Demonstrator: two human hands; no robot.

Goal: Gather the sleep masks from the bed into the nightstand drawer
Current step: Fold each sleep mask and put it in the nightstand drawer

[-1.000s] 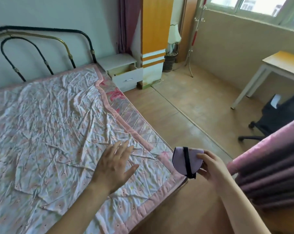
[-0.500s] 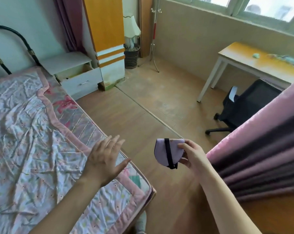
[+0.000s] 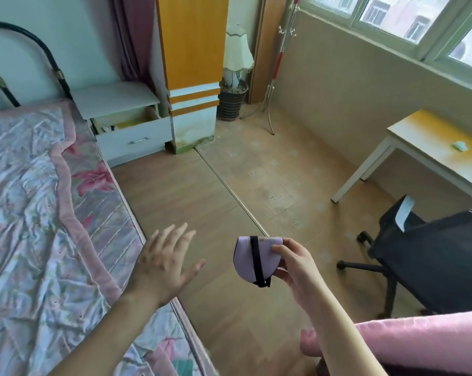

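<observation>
My right hand (image 3: 297, 264) is shut on a folded lilac sleep mask (image 3: 252, 257) with a black strap, held over the wooden floor beside the bed. To its left, my left hand (image 3: 165, 263) hovers with fingers spread and nothing in it, over the bed's edge. The bed (image 3: 34, 240) with its crumpled floral cover fills the left side; I see no other mask on it. At the far end of the bed stands the white nightstand (image 3: 115, 97), its drawer (image 3: 134, 134) pulled open with some items inside.
An orange-and-white cabinet (image 3: 192, 71) stands right of the nightstand, with a lamp (image 3: 237, 55) and a coat stand (image 3: 279, 63) behind. A desk (image 3: 430, 147) and black office chair (image 3: 430, 256) are at the right. Pink curtain fabric (image 3: 424, 337) hangs at the lower right. Bare floor lies between.
My view has swung right, away from the bed toward the floor and nightstand. Both hands have come off the bed's corner, the right still holding the mask.
</observation>
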